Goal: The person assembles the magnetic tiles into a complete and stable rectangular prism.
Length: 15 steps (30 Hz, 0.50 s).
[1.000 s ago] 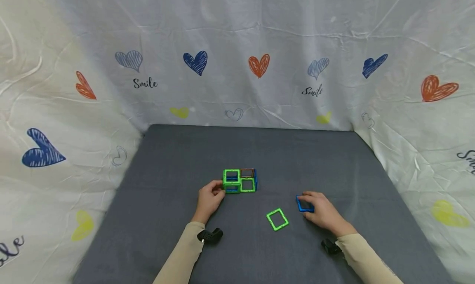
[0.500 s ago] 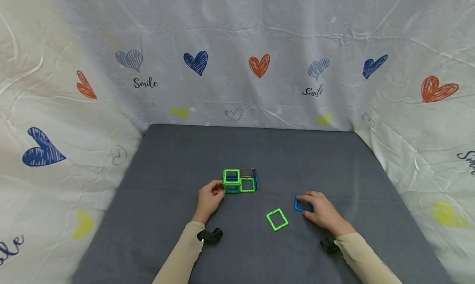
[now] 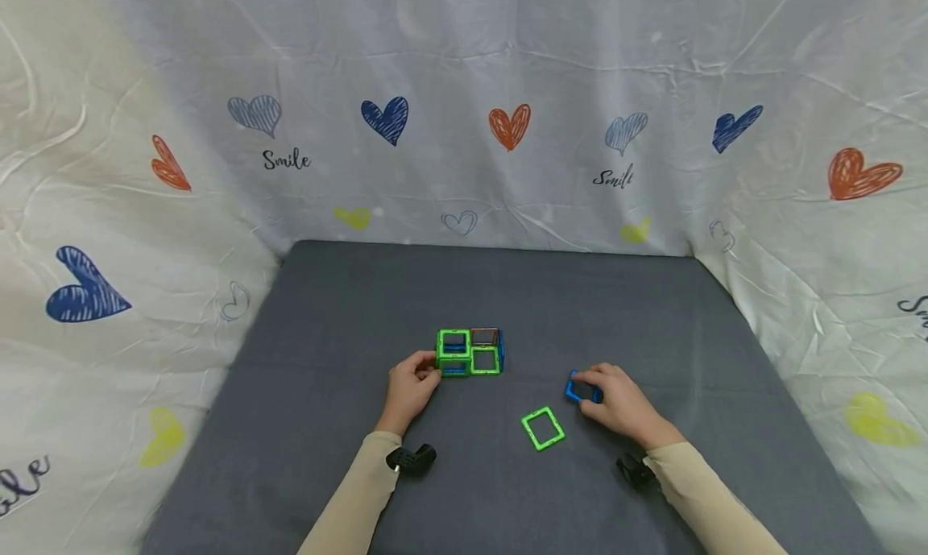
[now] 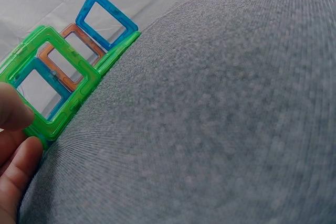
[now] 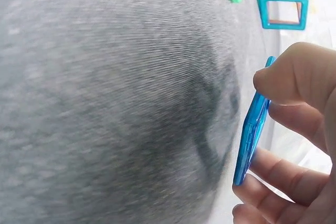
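In the head view my left hand [image 3: 409, 391] grips the left side of a small structure of square magnetic tiles [image 3: 470, 371]. The left wrist view shows thumb and fingers at the lower corner of a green square tile [image 4: 80, 98]; an orange tile [image 4: 96, 51] and an upright blue tile [image 4: 84, 20] stand beyond it. My right hand [image 3: 625, 407] pinches a loose blue magnetic tile [image 5: 251, 137] between thumb and fingers. That tile appears tilted, edge-on in the right wrist view. Between the hands lies a single green magnetic tile [image 3: 543, 428], flat on the cloth.
A dark grey cloth covers the table [image 3: 377, 289]. White curtain [image 3: 449, 47] printed with hearts closes off the back and both sides. Dark wrist straps [image 3: 411, 461] sit on both forearms.
My right hand has moved a little left and away from me with the blue tile, which now looks more tilted. My left hand, the structure and the green tile stay put.
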Each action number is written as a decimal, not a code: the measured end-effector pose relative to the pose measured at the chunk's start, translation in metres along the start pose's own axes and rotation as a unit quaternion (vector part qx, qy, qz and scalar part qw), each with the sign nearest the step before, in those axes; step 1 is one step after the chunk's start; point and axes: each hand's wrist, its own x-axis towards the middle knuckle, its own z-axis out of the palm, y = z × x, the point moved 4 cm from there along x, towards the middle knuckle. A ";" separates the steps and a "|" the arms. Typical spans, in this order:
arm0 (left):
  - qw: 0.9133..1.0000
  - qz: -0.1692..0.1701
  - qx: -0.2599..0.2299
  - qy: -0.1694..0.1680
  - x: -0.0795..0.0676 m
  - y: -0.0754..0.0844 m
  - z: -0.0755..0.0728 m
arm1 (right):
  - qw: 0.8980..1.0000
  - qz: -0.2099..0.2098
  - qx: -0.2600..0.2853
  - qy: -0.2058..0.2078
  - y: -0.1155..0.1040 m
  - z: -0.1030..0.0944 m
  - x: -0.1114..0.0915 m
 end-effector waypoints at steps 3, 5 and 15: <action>1.000 -0.003 0.002 -0.002 0.000 0.000 0.001 | 1.000 -0.006 0.003 0.001 -0.003 -0.001 0.006; 1.000 -0.007 0.001 -0.005 0.001 0.000 0.001 | 1.000 -0.009 0.005 0.000 -0.006 -0.003 0.010; 1.000 -0.005 -0.001 -0.006 0.001 -0.001 0.001 | 0.999 -0.031 0.011 -0.002 -0.028 -0.009 0.036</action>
